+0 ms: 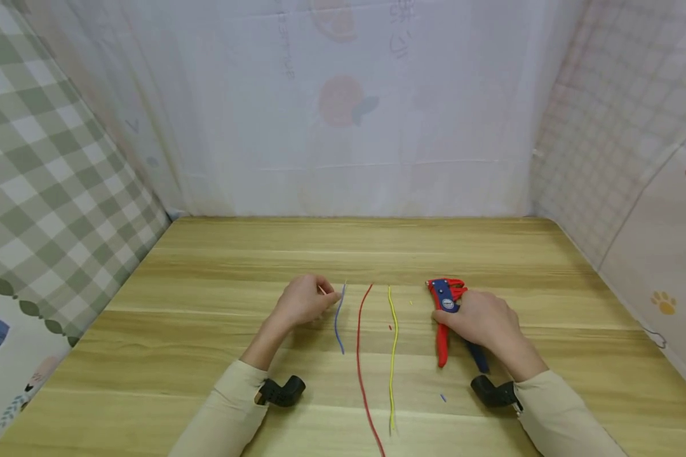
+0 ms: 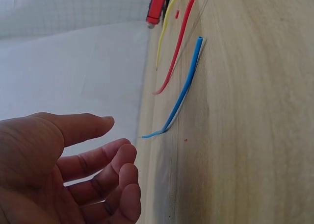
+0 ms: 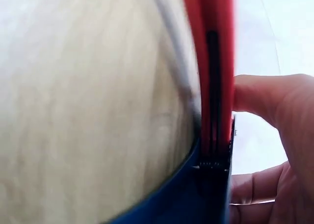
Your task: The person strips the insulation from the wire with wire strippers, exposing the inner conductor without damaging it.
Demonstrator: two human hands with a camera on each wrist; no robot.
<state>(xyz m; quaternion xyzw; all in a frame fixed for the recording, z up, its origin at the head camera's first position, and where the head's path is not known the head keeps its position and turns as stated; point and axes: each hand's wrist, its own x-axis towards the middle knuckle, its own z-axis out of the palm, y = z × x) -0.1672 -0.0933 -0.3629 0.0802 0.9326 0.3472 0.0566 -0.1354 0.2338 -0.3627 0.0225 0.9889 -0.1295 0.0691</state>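
Observation:
Beside the far end of a short blue wire (image 1: 336, 324), my left hand (image 1: 309, 298) hovers with its fingers loosely bent. In the left wrist view, thumb and fingertips stand apart with nothing between them, close to the thin tip of the blue wire (image 2: 184, 94). My right hand (image 1: 486, 317) grips a red and blue wire stripper (image 1: 443, 295), whose head points away from me. The right wrist view shows the thumb against the red handle (image 3: 216, 62) and some fingers behind the blue part. A long red wire (image 1: 358, 343) and a yellow wire (image 1: 395, 336) lie between the hands.
Small insulation scraps lie on the wooden table (image 1: 217, 266): a red bit (image 1: 390, 327), a yellow bit (image 1: 411, 303) and a blue bit (image 1: 443, 398). Cloth-covered walls border the table at the back, left and right.

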